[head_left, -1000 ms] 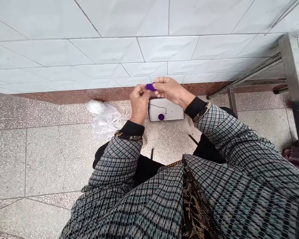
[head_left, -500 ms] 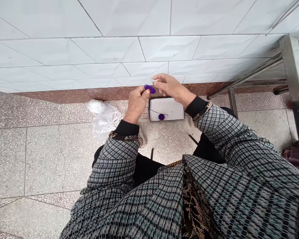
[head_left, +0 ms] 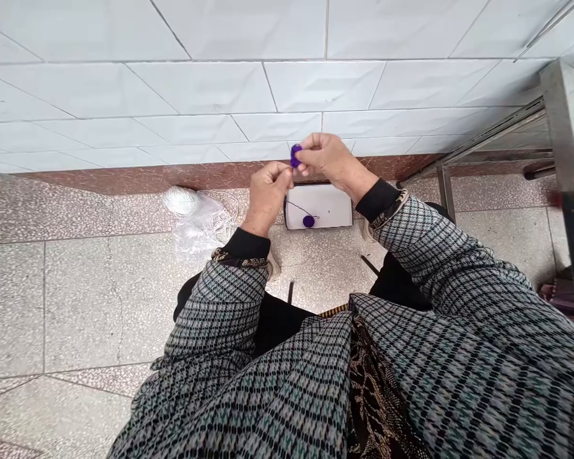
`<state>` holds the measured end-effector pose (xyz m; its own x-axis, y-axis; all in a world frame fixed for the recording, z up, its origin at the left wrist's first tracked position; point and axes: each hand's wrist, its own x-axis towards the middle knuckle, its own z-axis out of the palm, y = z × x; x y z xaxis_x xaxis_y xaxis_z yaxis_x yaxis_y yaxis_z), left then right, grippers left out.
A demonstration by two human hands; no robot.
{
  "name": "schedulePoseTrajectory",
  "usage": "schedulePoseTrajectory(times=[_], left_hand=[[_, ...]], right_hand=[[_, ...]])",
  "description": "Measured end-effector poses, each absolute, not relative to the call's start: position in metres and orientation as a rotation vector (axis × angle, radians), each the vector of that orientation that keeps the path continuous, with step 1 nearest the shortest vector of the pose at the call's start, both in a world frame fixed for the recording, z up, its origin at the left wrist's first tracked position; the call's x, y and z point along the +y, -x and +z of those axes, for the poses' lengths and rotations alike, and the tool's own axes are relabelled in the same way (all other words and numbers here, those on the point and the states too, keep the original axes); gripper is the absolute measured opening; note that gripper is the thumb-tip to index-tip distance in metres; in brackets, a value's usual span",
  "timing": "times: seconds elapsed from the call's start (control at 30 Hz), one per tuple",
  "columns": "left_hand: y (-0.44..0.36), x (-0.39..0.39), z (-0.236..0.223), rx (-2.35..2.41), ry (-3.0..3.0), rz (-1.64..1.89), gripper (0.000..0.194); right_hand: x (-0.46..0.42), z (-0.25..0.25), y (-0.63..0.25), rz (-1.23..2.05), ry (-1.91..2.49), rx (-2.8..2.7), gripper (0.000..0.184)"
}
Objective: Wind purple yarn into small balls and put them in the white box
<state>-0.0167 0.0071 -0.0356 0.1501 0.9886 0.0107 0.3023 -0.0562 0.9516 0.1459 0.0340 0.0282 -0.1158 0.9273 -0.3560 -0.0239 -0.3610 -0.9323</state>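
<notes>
A small bundle of purple yarn (head_left: 295, 155) is pinched between the thumb and fingers of my right hand (head_left: 330, 162), in front of the wall base. My left hand (head_left: 266, 192) is closed in a pinch just below the bundle, at the yarn's lower end; its fingertips nearly touch those of my right hand. Below them, a purple yarn ball (head_left: 309, 221) lies in a shallow white box (head_left: 332, 207) with dark edges. From the ball's area a thin dark strand runs up and left across the box.
A ball of white yarn (head_left: 180, 201) and a clear plastic bag (head_left: 196, 231) lie on the speckled floor to the left, beside loose white cord (head_left: 224, 222). The tiled wall (head_left: 229, 92) rises close ahead. At the right stands a metal frame (head_left: 562, 121).
The purple yarn bundle has passed from my left fingers to my right hand, which has closed on it. My left hand now pinches just beneath it.
</notes>
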Motion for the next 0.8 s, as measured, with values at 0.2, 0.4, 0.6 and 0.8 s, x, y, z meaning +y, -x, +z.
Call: schedulePoseTrajectory(times=[0.2, 0.4, 0.6, 0.8], left_hand=[[0.019, 0.004, -0.018, 1.184, -2.063, 0.772, 0.016], [0.041, 0.026, -0.019, 1.326, -1.916, 0.888, 0.018], [0.025, 0.010, -0.016, 1.170, -1.880, 0.773, 0.018], [0.037, 0.013, -0.007, 1.128, -2.010, 0.839, 0.018]], right_hand=[[0.038, 0.013, -0.155, 1.410, 1.560, -1.339, 0.039], [0.026, 0.023, -0.160, 1.914, 1.226, -1.500, 0.032], [0.037, 0.037, -0.156, 1.686, 1.287, -0.988, 0.036], [0.034, 0.015, -0.168, 1.666, 1.324, -1.606, 0.035]])
